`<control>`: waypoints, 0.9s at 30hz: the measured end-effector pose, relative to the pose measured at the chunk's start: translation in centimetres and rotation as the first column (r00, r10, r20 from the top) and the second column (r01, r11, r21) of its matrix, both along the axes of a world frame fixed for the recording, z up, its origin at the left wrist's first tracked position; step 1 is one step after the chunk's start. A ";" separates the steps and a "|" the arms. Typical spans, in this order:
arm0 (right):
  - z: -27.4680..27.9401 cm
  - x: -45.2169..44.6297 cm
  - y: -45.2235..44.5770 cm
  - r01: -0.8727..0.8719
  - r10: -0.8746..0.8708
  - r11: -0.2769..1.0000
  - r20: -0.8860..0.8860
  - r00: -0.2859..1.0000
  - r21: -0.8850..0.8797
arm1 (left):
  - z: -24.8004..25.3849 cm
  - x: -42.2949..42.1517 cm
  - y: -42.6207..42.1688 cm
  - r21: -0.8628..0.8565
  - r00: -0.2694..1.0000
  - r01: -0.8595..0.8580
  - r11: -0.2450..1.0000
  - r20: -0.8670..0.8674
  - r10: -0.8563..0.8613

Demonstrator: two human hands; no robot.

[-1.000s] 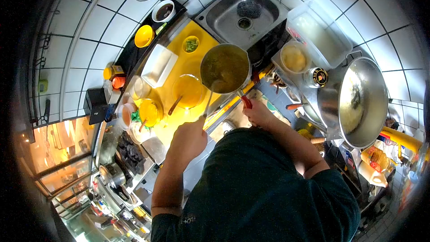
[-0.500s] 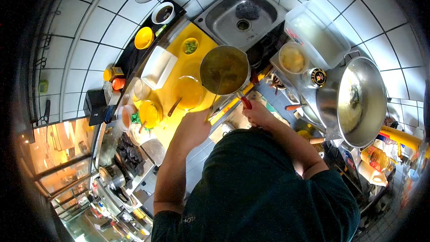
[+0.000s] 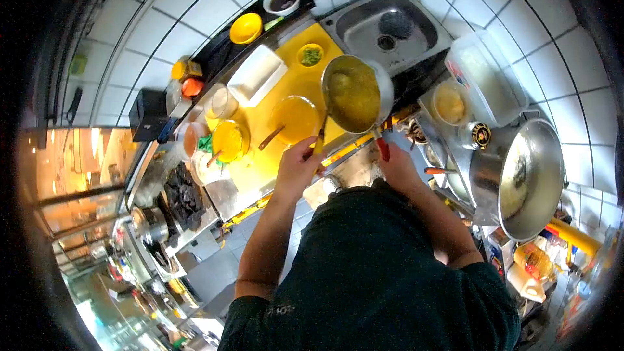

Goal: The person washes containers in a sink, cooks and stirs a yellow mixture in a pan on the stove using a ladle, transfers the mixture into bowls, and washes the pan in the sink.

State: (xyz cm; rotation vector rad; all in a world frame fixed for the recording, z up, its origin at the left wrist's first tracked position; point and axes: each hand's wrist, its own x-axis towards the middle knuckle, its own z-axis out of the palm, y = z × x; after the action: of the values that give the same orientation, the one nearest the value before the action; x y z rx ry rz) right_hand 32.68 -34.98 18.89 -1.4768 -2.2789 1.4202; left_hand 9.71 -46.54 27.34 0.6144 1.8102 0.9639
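My right hand (image 3: 398, 166) is closed round the red handle (image 3: 383, 149) of a metal saucepan (image 3: 351, 94), which is tilted toward the left and holds a greenish-yellow liquid. My left hand (image 3: 300, 166) grips the yellow handle of a ladle (image 3: 320, 141), whose bowl is in the liquid at the pan's left side. Left of the pan, a glass bowl (image 3: 294, 119) of orange-yellow liquid with a brown-handled utensil (image 3: 271, 138) in it stands on the yellow board (image 3: 260, 166). A small yellow bowl (image 3: 311, 55) of chopped greens sits behind.
At the back is a steel sink (image 3: 351, 29). A large steel pot (image 3: 552, 182), a clear plastic tub (image 3: 487, 81) and a jar (image 3: 475, 135) stand at right. A white tray (image 3: 257, 76), a yellow container (image 3: 229, 142) and a black box (image 3: 148, 115) are at left.
The view has turned, shifting the counter. The saucepan has tilted toward the left, and the ladle's handle stands more upright in my left hand.
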 end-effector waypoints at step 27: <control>5.5 -2.9 -1.8 -0.048 0.004 0.936 -0.126 0.992 -0.347 | 9.1 -4.2 -5.1 -0.006 0.371 0.732 0.682 -0.835 -0.406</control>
State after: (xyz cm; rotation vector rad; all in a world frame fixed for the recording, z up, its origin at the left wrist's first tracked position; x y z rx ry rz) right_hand 29.80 -36.73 24.42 -1.3926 -2.0572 1.9489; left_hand 5.47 -51.66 36.39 2.0810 1.8471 0.5112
